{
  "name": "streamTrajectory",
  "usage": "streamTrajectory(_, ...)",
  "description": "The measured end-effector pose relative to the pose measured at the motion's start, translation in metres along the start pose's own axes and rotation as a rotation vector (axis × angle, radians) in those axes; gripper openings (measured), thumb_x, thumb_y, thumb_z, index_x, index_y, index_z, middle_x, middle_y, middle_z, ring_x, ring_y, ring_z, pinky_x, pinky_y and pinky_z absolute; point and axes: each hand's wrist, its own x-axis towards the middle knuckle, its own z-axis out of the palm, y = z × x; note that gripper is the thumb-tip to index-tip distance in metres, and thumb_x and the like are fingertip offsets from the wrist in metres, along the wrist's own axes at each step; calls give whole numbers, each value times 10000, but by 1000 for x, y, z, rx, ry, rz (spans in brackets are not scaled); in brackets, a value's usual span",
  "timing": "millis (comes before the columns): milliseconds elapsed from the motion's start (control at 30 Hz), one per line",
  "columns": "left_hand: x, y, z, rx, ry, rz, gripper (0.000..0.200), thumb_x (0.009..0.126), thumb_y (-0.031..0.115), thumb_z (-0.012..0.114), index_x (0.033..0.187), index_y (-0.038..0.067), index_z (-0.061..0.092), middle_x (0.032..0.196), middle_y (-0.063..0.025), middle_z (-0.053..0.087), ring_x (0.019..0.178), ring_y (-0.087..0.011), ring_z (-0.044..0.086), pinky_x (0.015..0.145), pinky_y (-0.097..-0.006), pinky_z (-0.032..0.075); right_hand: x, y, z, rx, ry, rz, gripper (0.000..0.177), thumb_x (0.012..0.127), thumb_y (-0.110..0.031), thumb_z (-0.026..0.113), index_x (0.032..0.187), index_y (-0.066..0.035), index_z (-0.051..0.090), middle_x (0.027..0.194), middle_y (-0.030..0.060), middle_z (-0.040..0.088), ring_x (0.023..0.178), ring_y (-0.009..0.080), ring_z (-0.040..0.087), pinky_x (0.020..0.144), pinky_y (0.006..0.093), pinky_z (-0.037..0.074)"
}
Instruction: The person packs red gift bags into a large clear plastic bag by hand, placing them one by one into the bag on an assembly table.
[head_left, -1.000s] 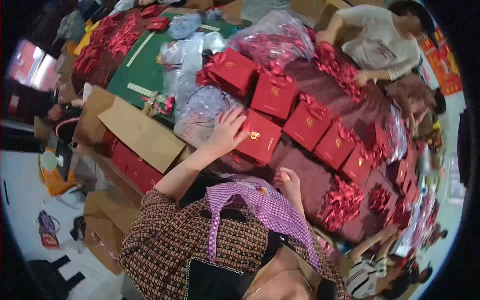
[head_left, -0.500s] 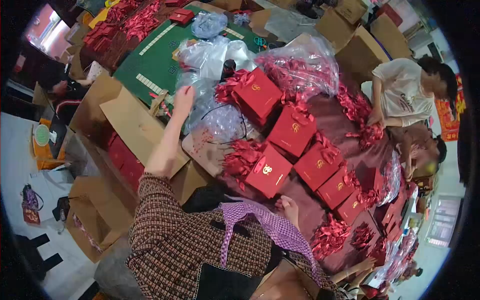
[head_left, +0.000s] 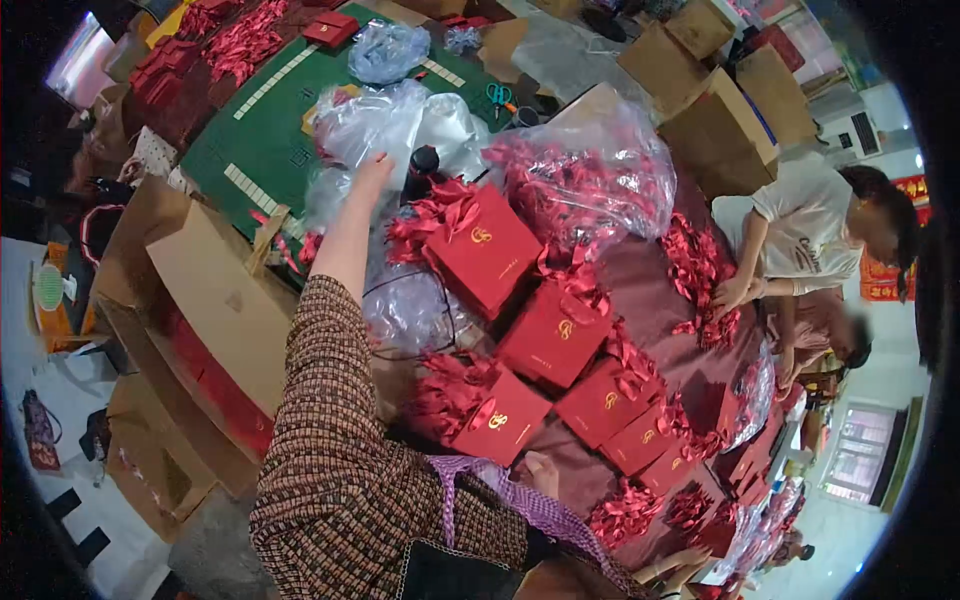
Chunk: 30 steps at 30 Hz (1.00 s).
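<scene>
My left hand [head_left: 374, 174] is stretched out over the green mat, at the near side of a heap of clear plastic bags [head_left: 370, 125]. Its back faces me and its fingers are mostly hidden. A dark bottle-like object [head_left: 423, 165] stands just right of it. Low in the middle, my right hand [head_left: 543, 474] is partly covered by my clothing, its visible fingers drawn together. Whatever it may hold is hidden. Just above it lies a red gift bag [head_left: 500, 420] with a gold logo and red ribbons. More red gift bags [head_left: 484, 248] lie in a row beyond.
An open cardboard box [head_left: 220, 310] with red contents stands left. Scissors [head_left: 499, 97] lie on the green mat [head_left: 215, 150]. A large plastic bag of red ribbons [head_left: 590, 180] is at the back. A person in a white shirt [head_left: 805, 215] handles red ribbons on the right.
My view has shifted, so the table's things sit further left and the red bags look nearer. My left arm reaches further over the plastic bags. My right hand stays low by the gift bag.
</scene>
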Motion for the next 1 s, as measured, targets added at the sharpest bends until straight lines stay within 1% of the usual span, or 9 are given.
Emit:
streamTrajectory(33, 8, -1, 0, 91, -27, -36, 598, 793, 273, 591, 1336, 67, 450, 1267, -140, 532, 1167, -257, 477, 980, -339, 352, 5, 3, -5, -49, -29, -14, 176, 861, -170, 551, 940, -21, 600, 739, 49, 598, 604, 123, 517, 524, 267, 420)
streamTrajectory(67, 16, -2, 5, 66, -16, -77, 604, 789, 262, 576, 1344, 69, 438, 1301, -157, 507, 1225, -275, 441, 1010, -359, 336, 8, 9, -11, -96, -58, -30, 184, 876, -134, 539, 986, -2, 604, 748, 72, 620, 624, 139, 550, 541, 282, 438)
streamTrajectory(367, 59, 17, 6, 80, -49, -191, 580, 802, 354, 566, 1301, 71, 481, 1349, -136, 453, 1272, -284, 362, 1009, -451, 321, 18, 17, -14, -82, -5, -47, 182, 879, -161, 561, 989, -25, 614, 766, 67, 636, 597, 98, 529, 526, 244, 422)
streamTrajectory(400, 83, 1, -1, 42, -86, 0, 560, 803, 417, 578, 1230, 57, 542, 1279, -128, 512, 1201, -276, 416, 965, -438, 339, 15, 12, -16, -120, -42, -72, 184, 877, -159, 562, 993, -27, 614, 778, 69, 641, 619, 102, 543, 537, 243, 427)
streamTrajectory(500, 35, 88, 0, -80, 2, 17, 514, 818, 438, 579, 1184, 77, 584, 1235, -112, 540, 1137, -246, 444, 909, -393, 346, 15, 14, -10, -8, 14, -16, 185, 876, -151, 556, 1006, -30, 609, 775, 74, 637, 638, 112, 556, 534, 245, 425)
streamTrajectory(533, 39, 105, -4, -74, 10, 41, 492, 828, 431, 573, 1181, 89, 587, 1234, -95, 541, 1116, -234, 452, 894, -386, 343, 18, 16, -15, 40, -23, 65, 208, 888, -174, 581, 1015, -9, 585, 804, 83, 630, 710, 167, 600, 642, 299, 483)
streamTrajectory(667, 19, 182, -22, -283, -100, 228, 420, 849, 369, 565, 1183, 117, 591, 1220, -8, 556, 1077, -180, 488, 880, -380, 350, 6, 1, -7, -10, 11, 48, 188, 868, -174, 595, 977, -20, 600, 789, 83, 631, 701, 163, 594, 629, 303, 475)
streamTrajectory(767, -9, 233, -36, -497, -185, 421, 318, 879, 315, 567, 1127, 126, 632, 1134, 11, 608, 1026, -160, 530, 815, -388, 419, 9, 7, -12, 3, -40, 33, 200, 881, -200, 561, 1001, -43, 594, 786, 58, 624, 606, 98, 512, 515, 249, 409)
streamTrajectory(1000, -117, 313, -55, -690, -473, 568, 366, 917, 235, 514, 1237, 58, 497, 1259, -24, 521, 1027, -273, 535, 833, -512, 463, -4, 5, -21, 210, -149, -106, 243, 877, -211, 566, 1003, -4, 588, 853, 78, 636, 718, 137, 577, 614, 261, 454)
